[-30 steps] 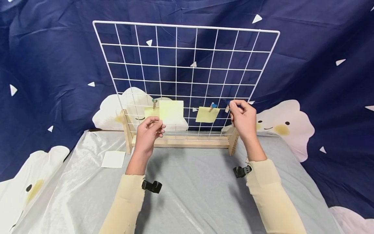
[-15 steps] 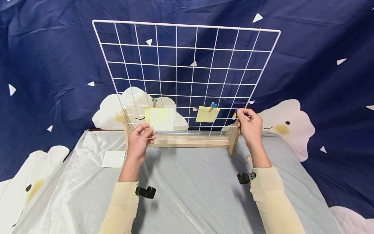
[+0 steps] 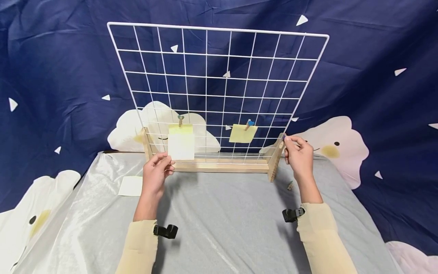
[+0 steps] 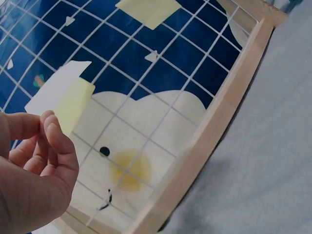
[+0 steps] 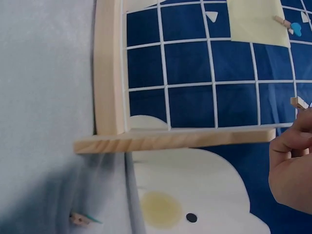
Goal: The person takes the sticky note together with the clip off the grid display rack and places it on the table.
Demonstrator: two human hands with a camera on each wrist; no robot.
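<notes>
My left hand (image 3: 155, 173) pinches a pale sticky note (image 3: 181, 146) by its lower left corner. That note hangs in front of a yellow sticky note (image 3: 186, 128), which a wooden clothespin (image 3: 180, 121) holds on the white wire grid (image 3: 219, 29). Near the grid's right wooden foot, my right hand (image 3: 301, 158) pinches a small wooden clothespin (image 5: 297, 103) with a dark purple decoration; fingers cover part of it. Farther right on the grid, another yellow note (image 3: 238, 133) hangs from a clothespin with a blue heart (image 3: 250, 123).
Another pale note (image 3: 130, 185) lies on the grey cloth at the left, partly behind the left hand. A loose clothespin (image 3: 290, 185) lies on the cloth near the right foot. The grid stands in a wooden base (image 3: 219, 167) before a dark blue curtain (image 3: 376, 95).
My left hand has moved left and down with its note, which now overlaps the clipped yellow one. My right hand has drawn right and down with its clothespin, and the loose clothespin has come into sight.
</notes>
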